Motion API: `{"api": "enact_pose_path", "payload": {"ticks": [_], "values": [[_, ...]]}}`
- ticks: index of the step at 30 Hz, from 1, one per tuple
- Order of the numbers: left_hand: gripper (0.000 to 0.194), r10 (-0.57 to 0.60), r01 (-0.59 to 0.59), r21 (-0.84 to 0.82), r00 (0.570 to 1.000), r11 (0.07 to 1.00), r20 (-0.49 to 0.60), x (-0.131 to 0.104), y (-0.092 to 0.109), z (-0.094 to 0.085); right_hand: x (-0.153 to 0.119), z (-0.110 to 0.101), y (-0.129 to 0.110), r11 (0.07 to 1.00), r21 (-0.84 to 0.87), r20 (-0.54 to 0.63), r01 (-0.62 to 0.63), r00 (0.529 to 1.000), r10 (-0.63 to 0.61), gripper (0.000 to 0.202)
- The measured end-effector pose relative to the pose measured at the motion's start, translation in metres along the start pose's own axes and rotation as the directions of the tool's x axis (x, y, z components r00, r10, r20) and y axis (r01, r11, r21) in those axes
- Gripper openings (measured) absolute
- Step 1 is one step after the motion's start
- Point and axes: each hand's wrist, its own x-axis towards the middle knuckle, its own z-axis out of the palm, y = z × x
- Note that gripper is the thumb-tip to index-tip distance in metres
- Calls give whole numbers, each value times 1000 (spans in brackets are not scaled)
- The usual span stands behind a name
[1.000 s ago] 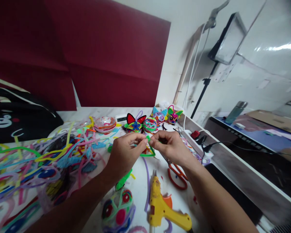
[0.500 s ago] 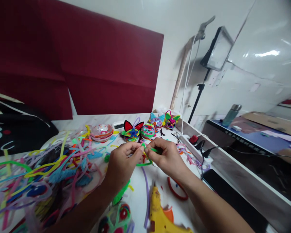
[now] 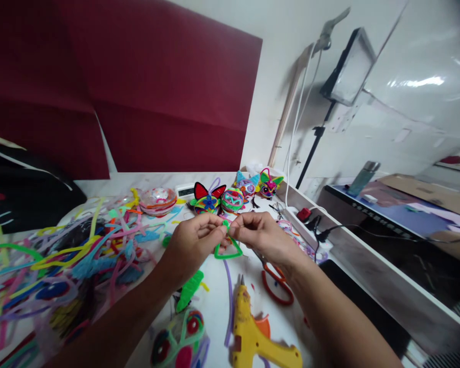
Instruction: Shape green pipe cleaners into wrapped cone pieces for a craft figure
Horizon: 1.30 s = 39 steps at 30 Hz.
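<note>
A green pipe cleaner (image 3: 229,256) hangs between my hands, bent into a triangle with a small knob or twist at its top. My left hand (image 3: 199,237) pinches it near that top from the left. From the right, my right hand (image 3: 261,235) pinches the same corner with thumb and forefinger. Beneath the hands lie a purple pipe cleaner (image 3: 229,301), a yellow glue gun (image 3: 247,327) and orange-handled scissors (image 3: 278,286). A green fuzzy piece (image 3: 189,291) rests under my left wrist.
Colourful pipe cleaners (image 3: 80,266) pile up on the left. Decorated balls with ears (image 3: 209,199) stand at the back. On the right are a power strip (image 3: 304,225) with cables, a dark phone-like slab (image 3: 364,306) and a raised table edge (image 3: 368,260). A patterned ball (image 3: 180,337) sits in front.
The green pipe cleaner now shows as a closed triangle below my fingers. Both hands stay pinched close together, and the view has shifted slightly, showing more of the scissors and glue gun.
</note>
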Motion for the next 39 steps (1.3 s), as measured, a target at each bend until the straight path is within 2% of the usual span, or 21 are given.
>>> {"api": "enact_pose_path", "payload": {"ticks": [4,11,16,21,28,34,39], "values": [[12,59,-54,117,998,992,-38,1,-3,-1,-1,1,-4,1000,-23,-35,-9,999,8,9],[14,38,-32,150,999,988,-38,3,-3,0,2,1,-1,996,-81,-68,46,996,-52,7],[11,110,-95,258,993,961,-45,4,-5,-1,2,2,4,983,-159,-81,90,991,-104,6],[11,205,-169,397,978,902,-49,4,-9,-1,-1,4,8,920,-354,-127,170,965,-228,6],[10,275,-206,459,958,864,-88,3,-14,2,-7,10,8,794,-560,-177,235,903,-392,7],[10,282,-201,470,953,859,-109,4,-15,2,-7,9,7,785,-579,-167,220,911,-378,9],[9,310,-222,492,945,842,-106,4,-17,2,-8,9,5,758,-615,-176,217,899,-400,6]]}}
